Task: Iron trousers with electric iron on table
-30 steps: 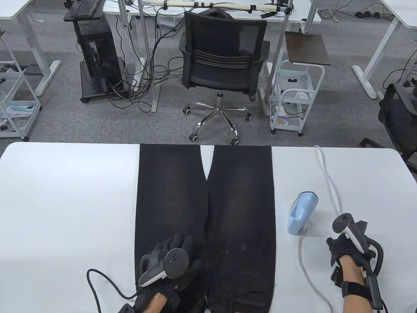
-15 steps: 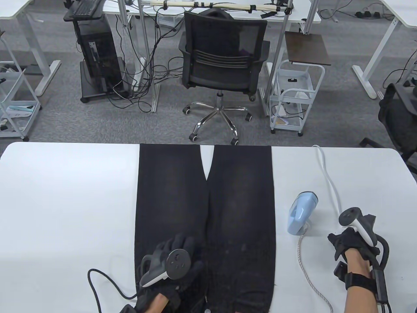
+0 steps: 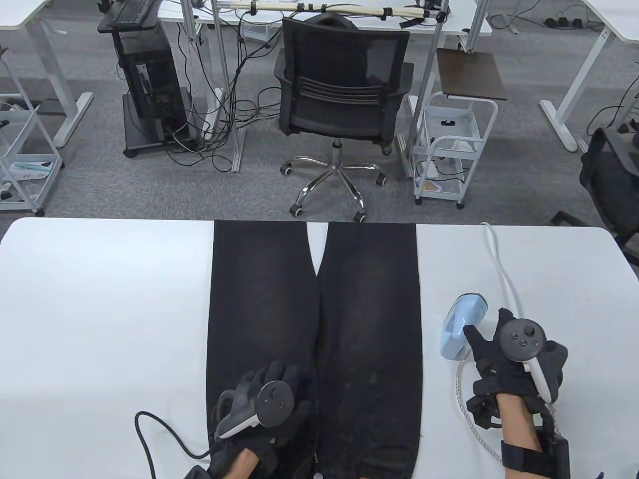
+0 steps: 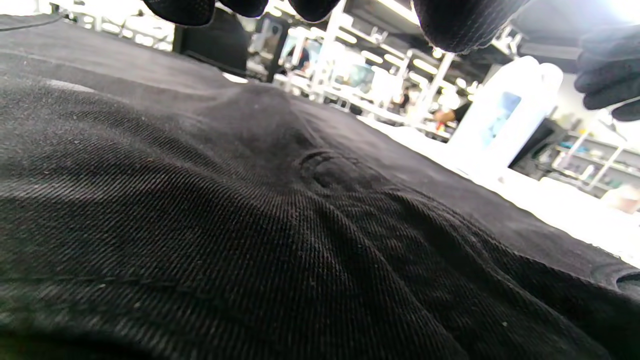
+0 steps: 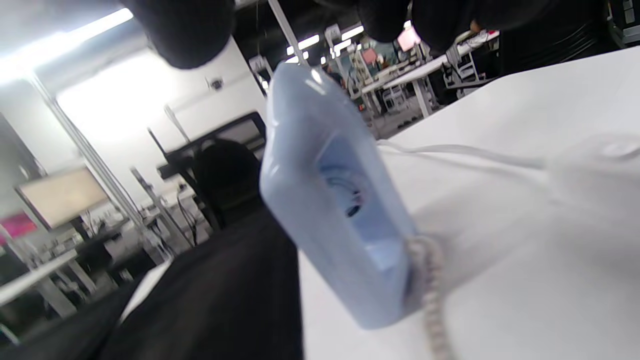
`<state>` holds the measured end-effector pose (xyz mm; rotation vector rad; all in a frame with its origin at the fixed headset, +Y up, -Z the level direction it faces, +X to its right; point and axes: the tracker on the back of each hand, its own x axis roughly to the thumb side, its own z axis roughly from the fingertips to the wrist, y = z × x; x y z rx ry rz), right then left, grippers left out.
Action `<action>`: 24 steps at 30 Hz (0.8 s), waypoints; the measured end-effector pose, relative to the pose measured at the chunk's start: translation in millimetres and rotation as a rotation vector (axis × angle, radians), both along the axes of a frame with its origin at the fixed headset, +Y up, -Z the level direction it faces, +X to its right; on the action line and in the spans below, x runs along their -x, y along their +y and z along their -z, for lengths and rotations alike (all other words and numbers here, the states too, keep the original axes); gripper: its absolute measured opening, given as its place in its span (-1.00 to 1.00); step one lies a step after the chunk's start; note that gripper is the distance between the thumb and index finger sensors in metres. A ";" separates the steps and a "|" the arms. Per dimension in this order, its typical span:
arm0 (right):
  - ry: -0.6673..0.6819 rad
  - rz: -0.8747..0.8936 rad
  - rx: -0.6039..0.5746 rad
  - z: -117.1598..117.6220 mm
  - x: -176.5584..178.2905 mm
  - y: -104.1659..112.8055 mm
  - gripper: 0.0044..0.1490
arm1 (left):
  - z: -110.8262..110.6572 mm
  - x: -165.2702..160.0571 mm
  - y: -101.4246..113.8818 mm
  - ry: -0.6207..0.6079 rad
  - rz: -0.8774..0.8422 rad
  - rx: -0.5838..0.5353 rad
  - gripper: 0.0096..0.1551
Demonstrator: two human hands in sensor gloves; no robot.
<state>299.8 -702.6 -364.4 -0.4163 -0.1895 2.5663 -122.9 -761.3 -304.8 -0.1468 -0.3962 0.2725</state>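
Across the white desk (image 3: 100, 299), the right hand (image 3: 509, 357) is swinging in, fingers spread wide, nearing the iron (image 3: 459, 327) while the left hand (image 3: 264, 399) is pressing flat on the trousers (image 3: 319, 299).

The black denim trousers (image 3: 314, 344) lie flat down the middle of the white table (image 3: 100, 309), legs toward its far edge. The left hand (image 3: 264, 404) rests on them near the waist. Right of the trousers stands the pale blue electric iron (image 3: 462, 327), its braided cord (image 3: 472, 424) trailing toward the near edge. The right hand (image 3: 514, 354) is just beside the iron, perhaps touching it.
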 end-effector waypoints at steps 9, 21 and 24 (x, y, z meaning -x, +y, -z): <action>-0.211 -0.084 0.039 20.0 19.7 -71.2 0.26 | 1.1 -6.3 -5.7 -0.023 0.035 0.035 0.01; -0.146 0.090 -0.087 14.7 7.7 -86.1 -0.34 | 0.7 -12.3 -9.7 -0.038 0.052 0.052 0.01; -0.125 0.101 -0.132 12.0 11.4 -80.4 -0.39 | 1.0 -11.7 -10.2 -0.036 0.050 0.049 0.01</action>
